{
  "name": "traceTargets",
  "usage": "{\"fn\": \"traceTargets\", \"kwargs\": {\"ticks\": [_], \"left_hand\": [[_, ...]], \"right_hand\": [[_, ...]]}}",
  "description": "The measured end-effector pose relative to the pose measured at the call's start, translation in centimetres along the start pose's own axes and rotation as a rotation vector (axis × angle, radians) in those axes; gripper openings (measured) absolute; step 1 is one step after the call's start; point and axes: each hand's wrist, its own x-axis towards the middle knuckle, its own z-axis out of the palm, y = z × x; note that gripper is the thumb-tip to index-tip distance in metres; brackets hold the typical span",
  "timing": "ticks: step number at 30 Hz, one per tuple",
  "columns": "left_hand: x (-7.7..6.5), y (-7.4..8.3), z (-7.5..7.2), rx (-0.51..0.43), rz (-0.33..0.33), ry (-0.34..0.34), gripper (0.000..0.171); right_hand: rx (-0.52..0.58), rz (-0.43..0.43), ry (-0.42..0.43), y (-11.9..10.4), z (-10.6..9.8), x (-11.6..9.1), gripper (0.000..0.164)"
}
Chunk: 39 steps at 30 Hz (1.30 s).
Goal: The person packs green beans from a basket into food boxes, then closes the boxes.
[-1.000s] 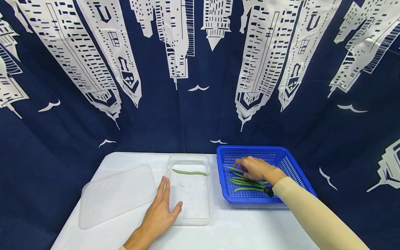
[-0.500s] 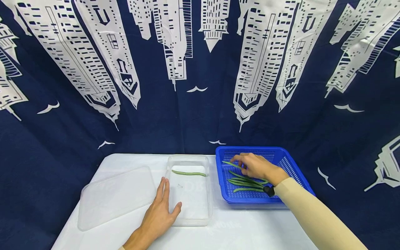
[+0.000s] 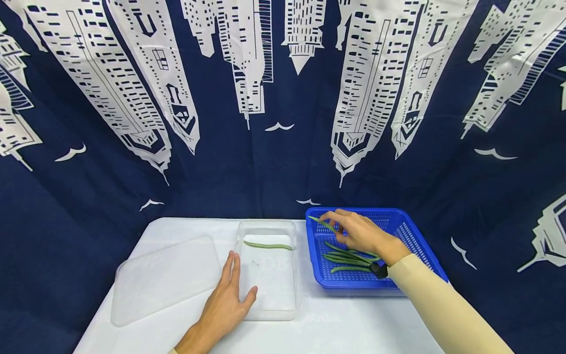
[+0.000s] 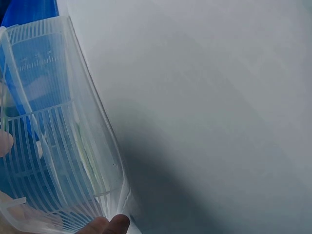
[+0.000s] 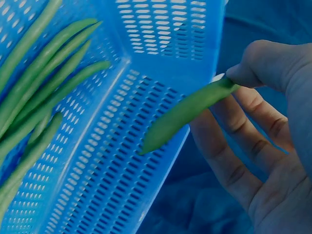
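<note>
Between thumb and fingers my right hand [image 3: 358, 231] pinches a green bean [image 5: 187, 114], held above the blue basket [image 3: 315, 255]. Several more green beans [image 3: 347, 260] lie on the basket's floor under that hand. My left hand [image 3: 227, 300] has its fingers straight and rests along the left side of a clear plastic container [image 3: 269, 314]. Inside the container, near its far end, lies a single green bean [image 3: 267, 245]. Slatted walls of the container show in the left wrist view, with fingertips [image 4: 118, 224] at its edge.
A clear flat lid [image 3: 165, 280] lies on the white table [image 3: 336, 324] to the left of the container. Behind the table hangs a dark blue cloth [image 3: 247, 167] printed with white buildings. The basket stands to the right of the container.
My right hand has lifted the pinched green bean up from the others, toward the basket's far left rim. The left hand has stayed in place.
</note>
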Motion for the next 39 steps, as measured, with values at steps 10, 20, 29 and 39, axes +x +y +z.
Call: {"fn": "traceTargets", "kwargs": {"ticks": [10,20,29,39], "left_hand": [[-0.1,0.0,0.1,-0.002,0.001,-0.008,0.1],[-0.1,-0.1,0.0,-0.005,0.0,-0.017,0.1],[-0.2,-0.1,0.0,-0.011,0.002,-0.025,0.101],[-0.2,0.0,0.0,-0.017,-0.006,-0.031,0.101]], "right_hand": [[0.009,-0.101,0.036,-2.3,-0.3,0.7,0.045],[-0.005,-0.164,0.035,-4.5,0.0,2.3,0.042],[-0.002,-0.209,0.005,-6.2,1.0,4.0,0.044],[-0.003,-0.247,-0.043,-8.2,1.9,6.7,0.042]]}}
